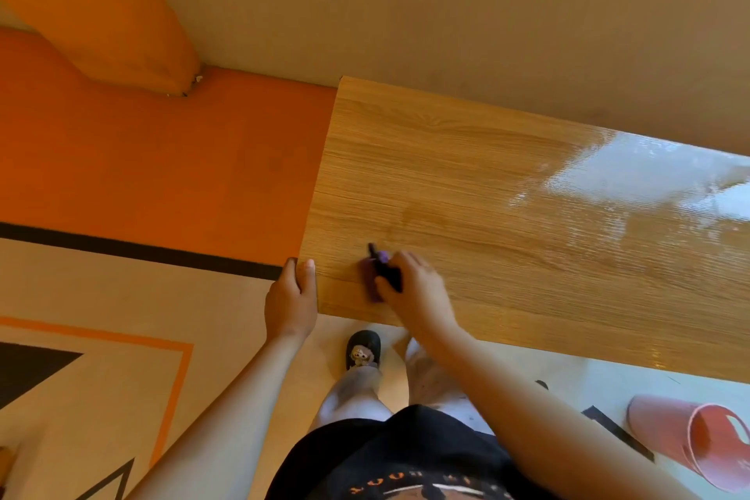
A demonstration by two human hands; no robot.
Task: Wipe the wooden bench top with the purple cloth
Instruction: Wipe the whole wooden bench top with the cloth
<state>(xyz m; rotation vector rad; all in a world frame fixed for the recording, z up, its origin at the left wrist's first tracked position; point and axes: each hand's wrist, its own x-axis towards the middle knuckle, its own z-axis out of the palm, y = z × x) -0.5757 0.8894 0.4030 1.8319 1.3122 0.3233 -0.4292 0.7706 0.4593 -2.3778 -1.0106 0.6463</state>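
Observation:
The wooden bench top (466,183) runs from the centre to the right, with a shiny glare patch at its far right. My right hand (414,288) grips the bunched purple cloth (371,276) and holds it against the bench near the front left corner; most of the cloth is hidden under my fingers. My left hand (292,296) rests on the bench's left end, fingers straight along the edge and thumb on the top surface.
An orange and beige floor with black lines lies to the left. A beige wall runs behind the bench, with an orange beam (113,12) at the upper left. A pink bucket (698,438) lies tipped on the floor at the lower right. My legs and shoe (363,349) stand below the bench.

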